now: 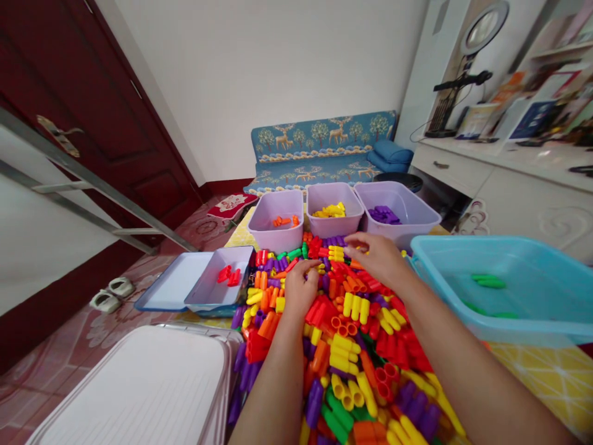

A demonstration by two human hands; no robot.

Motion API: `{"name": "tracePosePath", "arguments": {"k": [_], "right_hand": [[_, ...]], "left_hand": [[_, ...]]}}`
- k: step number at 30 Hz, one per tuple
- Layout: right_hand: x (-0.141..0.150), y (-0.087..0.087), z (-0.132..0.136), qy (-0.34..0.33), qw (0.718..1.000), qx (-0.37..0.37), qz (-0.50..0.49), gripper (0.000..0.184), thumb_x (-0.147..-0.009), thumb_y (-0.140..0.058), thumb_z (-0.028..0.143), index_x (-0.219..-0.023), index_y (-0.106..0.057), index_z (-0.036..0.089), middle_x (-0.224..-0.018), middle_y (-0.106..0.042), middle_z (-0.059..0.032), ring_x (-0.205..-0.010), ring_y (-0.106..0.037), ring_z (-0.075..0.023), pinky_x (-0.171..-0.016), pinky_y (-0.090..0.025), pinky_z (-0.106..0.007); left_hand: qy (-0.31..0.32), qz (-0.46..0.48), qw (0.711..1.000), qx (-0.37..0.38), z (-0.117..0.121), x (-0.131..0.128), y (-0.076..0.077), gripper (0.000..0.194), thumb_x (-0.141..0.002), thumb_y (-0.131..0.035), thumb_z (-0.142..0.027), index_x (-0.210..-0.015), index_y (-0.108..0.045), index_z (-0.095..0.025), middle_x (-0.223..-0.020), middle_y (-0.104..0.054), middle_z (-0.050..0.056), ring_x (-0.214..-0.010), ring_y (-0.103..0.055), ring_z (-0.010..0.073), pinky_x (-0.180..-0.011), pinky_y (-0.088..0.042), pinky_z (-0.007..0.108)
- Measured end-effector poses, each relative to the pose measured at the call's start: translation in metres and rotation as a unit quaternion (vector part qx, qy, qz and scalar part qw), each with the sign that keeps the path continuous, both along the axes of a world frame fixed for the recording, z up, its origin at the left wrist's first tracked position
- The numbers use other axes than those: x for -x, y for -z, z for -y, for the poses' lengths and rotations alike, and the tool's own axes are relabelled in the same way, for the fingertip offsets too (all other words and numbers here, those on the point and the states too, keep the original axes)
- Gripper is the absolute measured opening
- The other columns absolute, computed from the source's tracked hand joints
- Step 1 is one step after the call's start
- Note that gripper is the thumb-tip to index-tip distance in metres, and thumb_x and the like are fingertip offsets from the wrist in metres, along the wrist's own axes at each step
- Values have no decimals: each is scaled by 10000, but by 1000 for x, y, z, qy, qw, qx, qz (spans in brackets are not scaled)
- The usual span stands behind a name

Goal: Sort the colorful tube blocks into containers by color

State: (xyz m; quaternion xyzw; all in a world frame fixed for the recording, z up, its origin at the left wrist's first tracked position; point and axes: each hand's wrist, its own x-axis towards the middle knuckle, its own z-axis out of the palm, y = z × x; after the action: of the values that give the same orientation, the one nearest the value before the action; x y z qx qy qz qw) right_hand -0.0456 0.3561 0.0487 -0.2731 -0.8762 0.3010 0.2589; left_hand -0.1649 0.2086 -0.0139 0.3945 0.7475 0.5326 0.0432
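Observation:
A large heap of plastic tube-shaped building pieces (343, 334) in red, orange, yellow, purple and green covers the low table. My left hand (300, 287) rests on the heap with its fingers curled down among the pieces. My right hand (376, 256) reaches over the heap's far side, its fingertips near a few yellow pieces (336, 253). Whether either hand holds a piece is hidden by the fingers. Three lilac plastic bins stand beyond the hands: one with orange pieces (277, 238), one with yellow pieces (334, 210), and one with purple pieces (396, 204).
A blue-rimmed tray (210, 278) with red pieces sits left of the heap. A turquoise basin (500, 290) with green pieces sits to its right. A white lidded case (139, 389) lies at lower left, on the floor. A patterned sofa cushion (319, 148) stands behind the bins.

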Motion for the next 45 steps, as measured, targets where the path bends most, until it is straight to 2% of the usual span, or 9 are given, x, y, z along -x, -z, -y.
{"name": "tracePosePath", "arguments": {"k": [3,5,9,17,22,27,36,41,45], "right_hand": [[-15,8,11,-3,975,-93,201,376,-774,-611,497,-943,-733,184,-922,-739,-132,-888,-679,-338,-787,-503,-449],[-18,15,19,-27,967,-98,234,484,-793,-571,557,-1064,-709,181,-1067,-713,-156,-997,-652,-369,-845,-486,-486],[-11,35,28,-100,981,-53,159,666,-799,-591,417,-1399,-464,158,-1369,-538,-171,-1231,-528,-333,-1016,-405,-476],[-6,51,28,-152,984,84,-26,686,-665,-589,110,-1342,-506,183,-1376,-542,-112,-1249,-519,-250,-1073,-378,-424],[-6,51,35,-167,971,137,-99,645,-692,-627,134,-1323,-513,204,-1368,-550,-88,-1250,-518,-231,-1064,-395,-400],[-3,55,36,-168,961,183,-119,569,-731,-670,238,-1284,-536,212,-1279,-609,-93,-1096,-616,-227,-914,-512,-381],[-3,48,38,-157,917,325,-168,448,-752,-643,279,-1184,-568,186,-1197,-664,-85,-942,-681,-198,-797,-568,-344],[-4,45,39,-143,915,333,-179,431,-742,-649,288,-1159,-597,193,-1098,-708,-61,-914,-692,-201,-798,-570,-351],[-4,48,39,-136,932,296,-159,369,-766,-650,317,-1112,-650,188,-1054,-723,-62,-937,-685,-210,-845,-549,-370]], "left_hand": [[2,-1,1000,-3,0,0,-1,364,-741,-433,-102,-923,-746,-139,-1001,-738,82,-968,-665,212,-903,-509,338],[18,-5,1000,-5,0,0,-1,383,-712,-429,-86,-919,-747,-145,-1000,-739,78,-976,-663,216,-914,-505,344],[58,19,998,-5,1,1,1,466,-669,-449,-67,-1037,-719,-155,-1074,-727,78,-1034,-653,230,-955,-487,365],[119,55,990,-53,6,-3,1,579,-723,-543,-101,-1286,-567,-233,-1074,-681,49,-961,-637,183,-878,-496,308],[149,77,979,-113,6,-7,-5,548,-749,-605,-139,-1287,-538,-213,-861,-631,3,-815,-598,136,-785,-469,249],[157,96,974,-134,6,-9,-4,480,-793,-613,-162,-1264,-550,-226,-803,-598,-16,-789,-580,125,-790,-446,242],[100,44,979,-170,7,-5,0,226,-833,-598,-233,-1044,-677,-207,-1030,-547,52,-808,-585,129,-737,-482,251],[73,98,975,-184,6,-9,-1,348,-814,-640,-292,-1152,-597,-218,-1142,-568,71,-731,-597,104,-683,-498,232],[71,138,972,-175,4,-11,-1,484,-798,-678,-341,-1241,-552,-194,-920,-656,41,-690,-603,110,-654,-503,216]]}}
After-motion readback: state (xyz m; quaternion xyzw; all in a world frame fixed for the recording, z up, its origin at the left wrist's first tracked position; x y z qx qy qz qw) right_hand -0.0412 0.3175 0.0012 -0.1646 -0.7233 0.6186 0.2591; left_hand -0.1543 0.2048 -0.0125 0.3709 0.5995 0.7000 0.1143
